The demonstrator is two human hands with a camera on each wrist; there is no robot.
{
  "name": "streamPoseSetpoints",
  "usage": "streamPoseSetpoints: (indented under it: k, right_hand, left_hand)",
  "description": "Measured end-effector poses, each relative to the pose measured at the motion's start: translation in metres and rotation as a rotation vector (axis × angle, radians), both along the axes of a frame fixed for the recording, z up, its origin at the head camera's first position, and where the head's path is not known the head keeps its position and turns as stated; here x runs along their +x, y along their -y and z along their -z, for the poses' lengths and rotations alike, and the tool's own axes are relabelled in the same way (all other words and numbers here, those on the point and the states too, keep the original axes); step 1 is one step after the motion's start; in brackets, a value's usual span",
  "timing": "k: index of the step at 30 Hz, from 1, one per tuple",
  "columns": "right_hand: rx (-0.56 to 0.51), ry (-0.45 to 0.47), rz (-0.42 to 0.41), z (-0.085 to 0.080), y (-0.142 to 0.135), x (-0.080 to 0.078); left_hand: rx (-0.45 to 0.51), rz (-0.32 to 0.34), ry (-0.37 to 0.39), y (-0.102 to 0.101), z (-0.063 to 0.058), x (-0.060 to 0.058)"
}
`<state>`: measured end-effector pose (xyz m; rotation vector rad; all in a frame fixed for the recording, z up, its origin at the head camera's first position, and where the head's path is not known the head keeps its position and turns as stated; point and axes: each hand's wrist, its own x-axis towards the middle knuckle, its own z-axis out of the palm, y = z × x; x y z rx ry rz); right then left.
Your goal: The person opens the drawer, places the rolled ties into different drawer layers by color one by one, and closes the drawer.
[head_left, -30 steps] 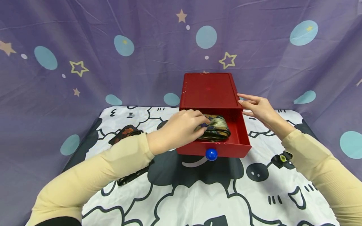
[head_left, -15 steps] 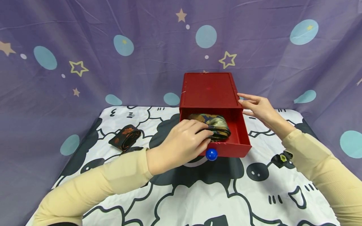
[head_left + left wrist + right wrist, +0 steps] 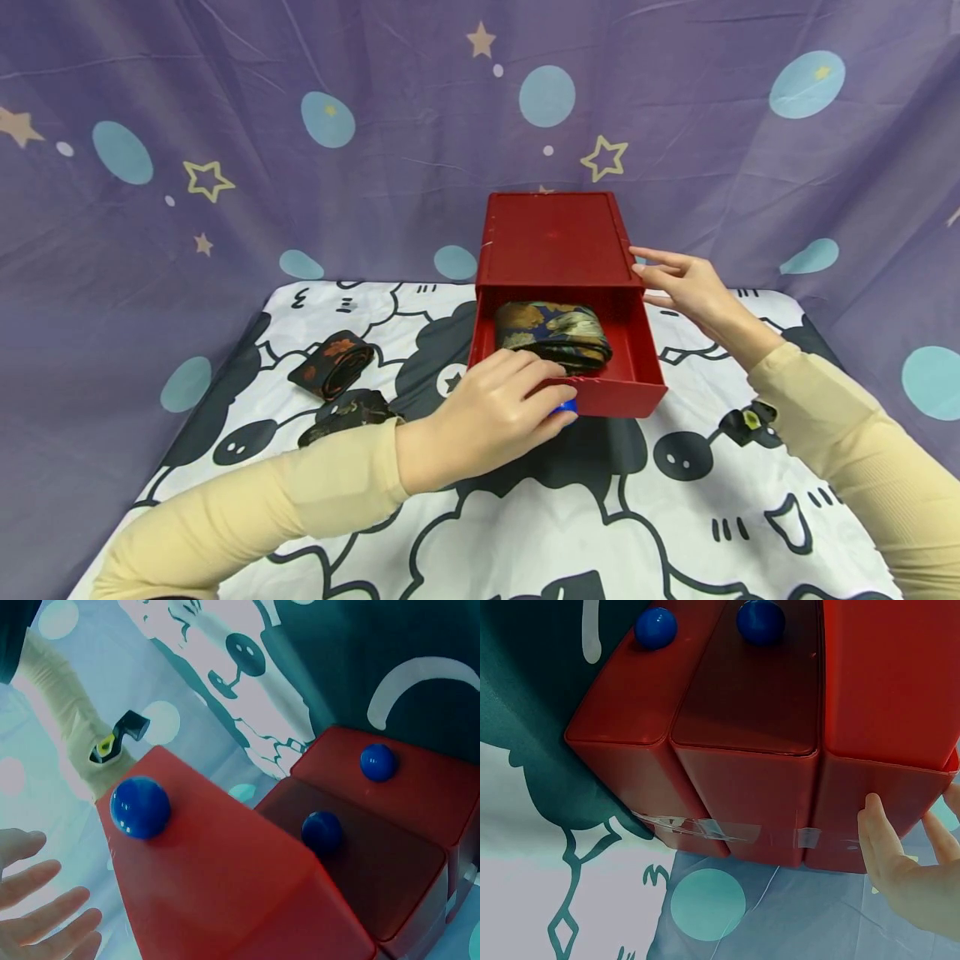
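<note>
A rolled floral necktie (image 3: 551, 325) lies inside the pulled-out top drawer (image 3: 615, 397) of a red drawer cabinet (image 3: 555, 237). My left hand (image 3: 491, 417) is in front of that drawer, beside its blue knob (image 3: 566, 407), which it partly hides in the head view. In the left wrist view the left fingers (image 3: 56, 911) are spread, apart from the knob (image 3: 140, 808), and hold nothing. My right hand (image 3: 693, 292) rests its fingertips on the cabinet's right side; the right wrist view shows extended fingers (image 3: 877, 832) against the red wall.
Two more rolled neckties, one black with orange flowers (image 3: 333, 365) and one dark (image 3: 352, 412), lie on the patterned cloth to the left. Two lower drawers with blue knobs (image 3: 322, 832) are shut. A purple curtain (image 3: 405, 125) hangs behind.
The left hand has come off the floral necktie in the drawer and moved down and nearer, to the drawer's knob. The right hand has stayed on the cabinet's side.
</note>
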<state>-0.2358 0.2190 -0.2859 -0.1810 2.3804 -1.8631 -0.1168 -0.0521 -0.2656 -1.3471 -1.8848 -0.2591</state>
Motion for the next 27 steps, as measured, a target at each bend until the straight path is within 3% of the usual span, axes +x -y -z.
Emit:
streamPoseSetpoints:
  k: [11, 27]
  right_hand:
    - [-0.003, -0.004, -0.002, 0.001, -0.001, -0.001]
    - [0.005, 0.001, 0.002, 0.001, -0.001, -0.001]
  left_hand:
    - [-0.060, 0.033, -0.027, -0.002, 0.011, 0.003]
    - [-0.145, 0.004, -0.028, -0.004, 0.023, 0.004]
